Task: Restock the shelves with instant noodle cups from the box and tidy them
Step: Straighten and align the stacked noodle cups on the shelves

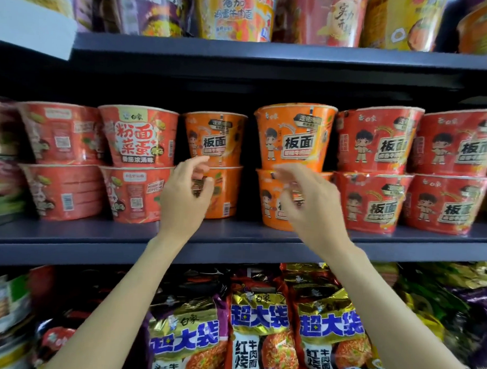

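Instant noodle bowls stand two high along the dark middle shelf [235, 236]. An orange stack [215, 136] sits set back at centre left. A second orange stack [293, 136] stands forward at centre right. Red bowls [376, 139] fill the right side, and red bowls [139, 136] with other labels fill the left. My left hand [185, 199] hovers in front of the lower orange bowl of the set-back stack, fingers curled apart, holding nothing. My right hand [310, 203] hovers before the lower bowl of the forward stack, fingers spread, blurred, empty.
Tall noodle cups [237, 15] line the top shelf. Bagged noodles [259, 336] crowd the bottom shelf under my forearms. A white flap [30, 25] juts in at upper left. A dark gap separates the two orange stacks.
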